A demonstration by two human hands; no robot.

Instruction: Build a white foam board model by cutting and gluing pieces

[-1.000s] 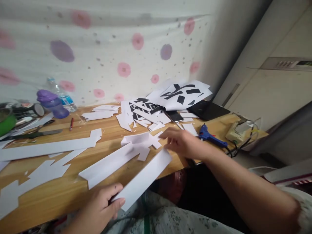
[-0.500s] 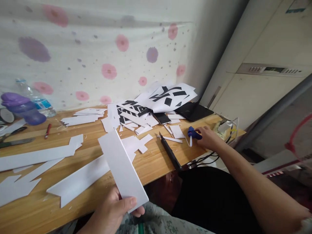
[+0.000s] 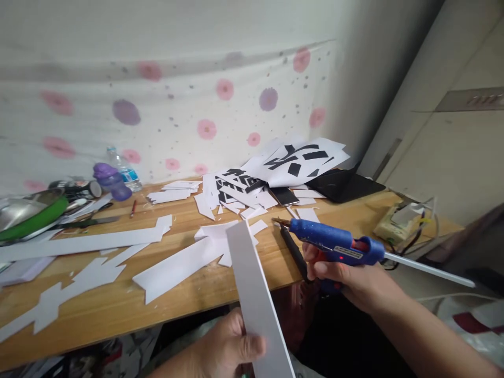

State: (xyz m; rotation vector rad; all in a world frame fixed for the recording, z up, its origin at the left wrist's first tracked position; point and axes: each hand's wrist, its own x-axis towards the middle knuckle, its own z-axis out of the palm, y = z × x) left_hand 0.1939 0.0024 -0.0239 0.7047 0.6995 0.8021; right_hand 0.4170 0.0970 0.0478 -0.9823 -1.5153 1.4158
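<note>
My left hand [image 3: 230, 349] grips the lower part of a long white foam-board strip [image 3: 254, 294], which stands tilted up over the table's front edge. My right hand [image 3: 346, 275] holds a blue hot glue gun [image 3: 334, 244] by its handle, nozzle pointing left toward the strip's upper end, a short way off it. A white glue stick [image 3: 429, 266] juts out of the gun's back to the right. Below the gun lies a black knife [image 3: 293, 249] on the wooden table [image 3: 197, 286].
White cut-out board pieces [image 3: 94, 241] cover the table's left and middle. Printed sheets with black shapes [image 3: 299, 157], a phone [image 3: 285, 196] and a black tablet [image 3: 346, 185] lie at the back. A purple cup [image 3: 110, 180], a water bottle [image 3: 124, 170] and tools sit far left. A power strip [image 3: 397, 220] sits at right.
My right hand picked the glue gun up off the table and brought it toward the strip. My left hand turned the strip upright and closer to me.
</note>
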